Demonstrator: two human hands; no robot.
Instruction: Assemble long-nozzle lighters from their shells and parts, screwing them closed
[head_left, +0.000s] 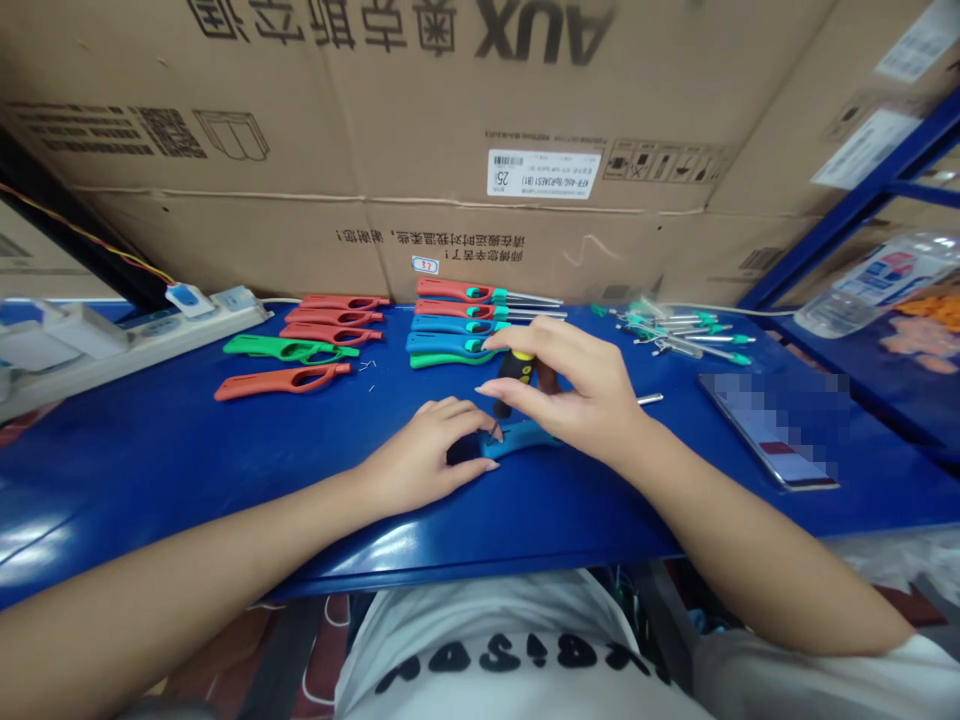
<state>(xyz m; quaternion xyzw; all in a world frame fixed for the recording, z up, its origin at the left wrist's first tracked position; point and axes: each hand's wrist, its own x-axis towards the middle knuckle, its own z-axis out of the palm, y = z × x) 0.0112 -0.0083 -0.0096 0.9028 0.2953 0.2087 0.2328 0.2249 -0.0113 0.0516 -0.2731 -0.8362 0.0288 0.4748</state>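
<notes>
Blue casing (517, 440), right end hidden; left grip (427, 455) pinching it; right grip (589, 385) above it, closed on screwdriver (516, 374); bottle (874, 285) far right of it, contents hard to judge

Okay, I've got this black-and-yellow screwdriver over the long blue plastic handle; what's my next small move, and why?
Probably a gentle twist of the black-and-yellow screwdriver with your right hand: it points down at the long blue plastic handle, whose end your left hand seems to steady. Whether it's seated is too small to tell.
</notes>
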